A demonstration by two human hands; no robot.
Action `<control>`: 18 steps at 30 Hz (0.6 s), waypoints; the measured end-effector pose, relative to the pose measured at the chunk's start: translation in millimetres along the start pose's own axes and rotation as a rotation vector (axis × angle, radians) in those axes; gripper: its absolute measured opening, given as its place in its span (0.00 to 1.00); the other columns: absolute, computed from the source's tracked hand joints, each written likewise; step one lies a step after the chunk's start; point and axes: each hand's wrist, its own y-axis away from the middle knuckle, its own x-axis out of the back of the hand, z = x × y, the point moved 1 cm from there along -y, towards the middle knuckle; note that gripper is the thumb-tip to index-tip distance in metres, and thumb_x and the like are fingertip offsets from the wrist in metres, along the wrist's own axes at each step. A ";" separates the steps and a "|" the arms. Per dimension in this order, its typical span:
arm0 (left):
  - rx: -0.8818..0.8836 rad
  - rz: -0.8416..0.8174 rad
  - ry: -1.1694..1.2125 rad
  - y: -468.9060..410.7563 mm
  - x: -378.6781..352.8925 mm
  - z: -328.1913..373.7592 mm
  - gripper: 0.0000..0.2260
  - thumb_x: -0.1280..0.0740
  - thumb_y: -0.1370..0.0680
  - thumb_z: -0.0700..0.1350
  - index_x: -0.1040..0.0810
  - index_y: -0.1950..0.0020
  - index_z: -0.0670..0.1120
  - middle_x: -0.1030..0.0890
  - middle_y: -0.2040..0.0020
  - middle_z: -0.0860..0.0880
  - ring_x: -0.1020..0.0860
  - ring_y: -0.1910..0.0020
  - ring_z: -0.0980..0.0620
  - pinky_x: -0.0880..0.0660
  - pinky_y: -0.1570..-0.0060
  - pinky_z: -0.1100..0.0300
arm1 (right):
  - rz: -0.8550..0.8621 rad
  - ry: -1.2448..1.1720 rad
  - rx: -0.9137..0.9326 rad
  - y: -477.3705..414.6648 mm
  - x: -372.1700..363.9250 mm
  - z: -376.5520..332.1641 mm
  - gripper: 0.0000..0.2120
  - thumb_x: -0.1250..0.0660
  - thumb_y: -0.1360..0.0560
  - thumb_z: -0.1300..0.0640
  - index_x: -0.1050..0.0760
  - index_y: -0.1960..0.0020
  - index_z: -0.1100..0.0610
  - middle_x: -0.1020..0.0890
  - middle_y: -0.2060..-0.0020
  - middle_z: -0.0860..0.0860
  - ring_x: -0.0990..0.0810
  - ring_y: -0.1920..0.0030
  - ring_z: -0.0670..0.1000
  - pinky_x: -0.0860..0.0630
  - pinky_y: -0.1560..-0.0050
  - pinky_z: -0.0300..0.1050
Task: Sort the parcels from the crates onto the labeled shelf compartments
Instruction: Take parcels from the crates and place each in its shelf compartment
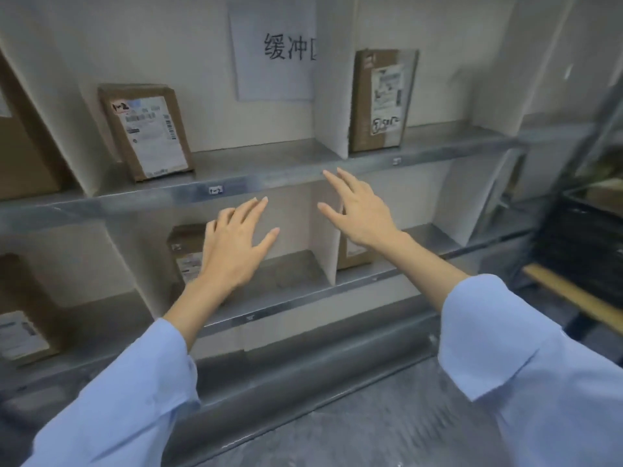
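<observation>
Parcels (148, 131) upright in shelf compartments (269, 160).

Left of the white paper sign (273, 48) with black characters, a brown cardboard parcel (138, 92), its label (151, 139) white with black barcodes. Right of the sign, second parcel (382, 99), brown too. Shelf (269, 178) grey metal, sleeves (128, 399) pale blue.

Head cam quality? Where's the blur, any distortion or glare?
Head view: motion blur smears the right side, black crate barely readable; wide-angle bows the upper shelf edge; centre sharper, left hand, right hand, wall sign clear; flat light, no hard glare.
</observation>
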 end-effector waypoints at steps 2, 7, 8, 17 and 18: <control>-0.072 -0.030 0.018 -13.4 -16.2 38.4 0.32 0.53 0.24 0.65 0.42 0.21 0.55 0.37 0.23 0.53 0.37 0.29 0.47 0.40 0.34 0.49 | -0.048 0.053 -0.093 22.8 18.9 37.2 0.31 0.46 0.19 0.38 0.49 0.20 0.44 0.47 0.20 0.49 0.44 0.23 0.56 0.37 0.28 0.57; -0.261 -0.112 0.118 -46.0 -57.9 147.7 0.29 0.50 0.19 0.65 0.46 0.20 0.56 0.40 0.21 0.52 0.39 0.27 0.45 0.40 0.32 0.47 | -0.056 0.115 -0.327 80.9 69.3 136.4 0.31 0.46 0.19 0.37 0.49 0.20 0.46 0.42 0.21 0.51 0.42 0.24 0.58 0.36 0.29 0.58; -0.296 -0.117 0.126 -52.1 -65.8 172.9 0.29 0.48 0.19 0.64 0.46 0.20 0.56 0.40 0.21 0.53 0.39 0.27 0.45 0.40 0.32 0.47 | -0.055 0.120 -0.373 92.3 79.3 156.5 0.31 0.46 0.19 0.37 0.48 0.20 0.46 0.40 0.22 0.51 0.41 0.24 0.59 0.36 0.29 0.58; -0.517 -0.162 0.266 -92.0 -142.3 418.7 0.30 0.48 0.20 0.65 0.46 0.20 0.56 0.42 0.21 0.53 0.41 0.26 0.45 0.42 0.30 0.47 | -0.048 0.171 -0.645 193.5 175.2 348.6 0.32 0.44 0.19 0.38 0.47 0.20 0.48 0.43 0.21 0.52 0.44 0.23 0.58 0.39 0.26 0.60; -0.528 -0.172 0.280 -95.3 -150.4 444.4 0.30 0.49 0.21 0.66 0.46 0.20 0.56 0.42 0.21 0.53 0.42 0.26 0.45 0.42 0.30 0.47 | -0.047 0.177 -0.674 203.2 185.1 369.3 0.32 0.44 0.19 0.38 0.48 0.20 0.48 0.44 0.21 0.52 0.44 0.22 0.58 0.40 0.26 0.60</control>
